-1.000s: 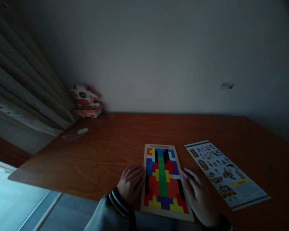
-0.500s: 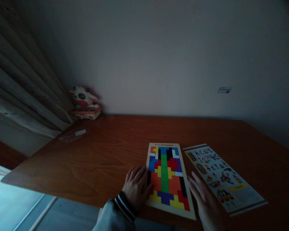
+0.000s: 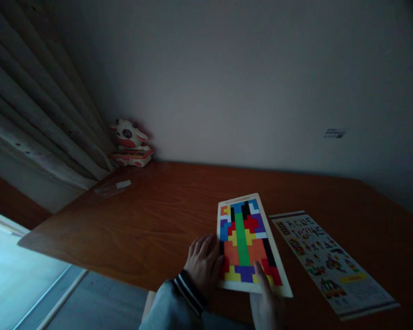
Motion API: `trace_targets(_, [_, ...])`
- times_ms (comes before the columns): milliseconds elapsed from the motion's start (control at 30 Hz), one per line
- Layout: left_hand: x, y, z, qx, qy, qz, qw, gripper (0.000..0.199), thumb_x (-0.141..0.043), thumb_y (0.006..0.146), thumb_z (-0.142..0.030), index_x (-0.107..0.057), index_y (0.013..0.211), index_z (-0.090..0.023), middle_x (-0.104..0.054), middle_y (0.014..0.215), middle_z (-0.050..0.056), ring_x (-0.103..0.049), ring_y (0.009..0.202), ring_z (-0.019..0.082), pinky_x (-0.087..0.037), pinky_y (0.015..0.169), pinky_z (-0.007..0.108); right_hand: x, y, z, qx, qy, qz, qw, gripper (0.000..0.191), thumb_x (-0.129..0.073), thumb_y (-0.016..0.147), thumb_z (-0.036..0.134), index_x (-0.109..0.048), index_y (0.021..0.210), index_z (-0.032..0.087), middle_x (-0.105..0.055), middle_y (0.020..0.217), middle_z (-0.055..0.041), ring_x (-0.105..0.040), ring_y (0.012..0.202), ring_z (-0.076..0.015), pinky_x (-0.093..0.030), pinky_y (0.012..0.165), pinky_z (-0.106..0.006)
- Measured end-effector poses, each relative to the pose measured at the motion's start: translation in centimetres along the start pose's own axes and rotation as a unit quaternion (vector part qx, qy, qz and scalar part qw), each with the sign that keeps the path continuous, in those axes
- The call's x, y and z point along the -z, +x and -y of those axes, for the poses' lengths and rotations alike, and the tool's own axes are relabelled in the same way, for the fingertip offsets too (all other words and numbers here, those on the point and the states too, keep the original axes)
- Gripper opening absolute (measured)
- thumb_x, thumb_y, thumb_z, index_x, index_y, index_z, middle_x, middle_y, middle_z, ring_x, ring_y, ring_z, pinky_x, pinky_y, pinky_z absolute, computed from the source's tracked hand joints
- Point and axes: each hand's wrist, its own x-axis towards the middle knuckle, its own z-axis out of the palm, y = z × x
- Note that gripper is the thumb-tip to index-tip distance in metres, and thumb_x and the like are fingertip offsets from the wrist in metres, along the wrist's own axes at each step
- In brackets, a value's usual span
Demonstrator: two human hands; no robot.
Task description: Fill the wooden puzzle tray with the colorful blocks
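A wooden tile puzzle board (image 3: 237,286), filled with coloured block-shaped pieces, is tilted with its right side raised off the table. My right hand (image 3: 266,300) grips its near edge, the thumb on top over the lower pieces and the other fingers hidden underneath. At the board's left edge lies my left hand (image 3: 203,263), fingers stretched out on the table and thumb against the frame. A green strip (image 3: 241,238) runs up the middle of the pieces.
A printed pattern sheet (image 3: 333,263) lies to the right of the board. At the back left stands a cow-shaped toy (image 3: 131,144), with a clear plastic wrapper (image 3: 108,189) before it. The brown table (image 3: 158,220) ends at a wall behind and a curtain (image 3: 44,105) on the left.
My right hand has moved from beside the board's right edge to its near edge and taken hold. The board has gone from flat to tilted and turned slightly.
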Motion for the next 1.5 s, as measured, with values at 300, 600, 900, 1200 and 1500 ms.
trace_targets(300, [4.3, -2.9, 8.6, 0.210, -0.152, -0.286, 0.923, 0.036, -0.036, 0.103, -0.033, -0.066, 0.119, -0.020, -0.062, 0.126, 0.010, -0.058, 0.121, 0.023, -0.047, 0.108, 0.043, -10.3, 3.8, 12.0, 0.215, -0.091, 0.170, 0.957, 0.069, -0.052, 0.092, 0.050, -0.036, 0.151, 0.018, -0.049, 0.148, -0.0138, -0.046, 0.136, -0.0305, -0.041, 0.109, -0.050])
trace_targets(600, [5.9, -6.8, 15.7, 0.314, -0.156, -0.326, 0.878, 0.040, -0.044, 0.098, -0.047, -0.066, 0.114, -0.018, -0.069, 0.114, 0.010, -0.065, 0.110, 0.024, -0.052, 0.099, 0.040, -18.4, -1.2, 10.0, 0.234, -0.302, 0.310, 0.870, 0.085, -0.063, 0.079, 0.065, -0.047, 0.145, 0.015, -0.032, 0.157, -0.0239, -0.022, 0.146, -0.0456, -0.016, 0.113, -0.069])
trace_targets(900, [5.2, -6.0, 13.7, 0.202, 0.032, -0.129, 0.970, 0.031, -0.046, 0.098, -0.036, -0.066, 0.118, -0.022, -0.072, 0.117, 0.009, -0.065, 0.112, 0.027, -0.050, 0.098, 0.048, -15.0, 1.0, 9.8, 0.174, -0.301, 0.132, 0.928, 0.070, -0.044, 0.092, 0.061, -0.050, 0.138, 0.009, -0.050, 0.141, -0.0301, -0.047, 0.130, -0.0449, -0.026, 0.105, -0.069])
trace_targets(1200, [6.0, -5.9, 13.3, 0.210, -0.032, -0.088, 0.973, 0.031, -0.042, 0.100, -0.036, -0.067, 0.118, -0.028, -0.069, 0.125, 0.006, -0.062, 0.119, 0.024, -0.042, 0.108, 0.053, -14.3, 1.3, 7.7, 0.085, -0.205, 0.110, 0.969, 0.066, -0.050, 0.088, 0.061, -0.053, 0.135, 0.015, -0.059, 0.135, -0.0221, -0.051, 0.127, -0.0416, -0.022, 0.106, -0.071])
trace_targets(1500, [5.2, -3.3, 7.6, 0.146, -0.162, -0.118, 0.969, 0.034, -0.041, 0.101, -0.034, -0.059, 0.128, -0.025, -0.053, 0.145, 0.011, -0.053, 0.130, 0.027, -0.045, 0.105, 0.050, -8.2, 3.3, 8.7, -0.031, 0.027, 0.083, 0.996, 0.075, -0.054, 0.091, 0.050, -0.025, 0.153, 0.019, -0.047, 0.149, -0.0157, -0.057, 0.126, -0.0304, -0.053, 0.098, -0.045])
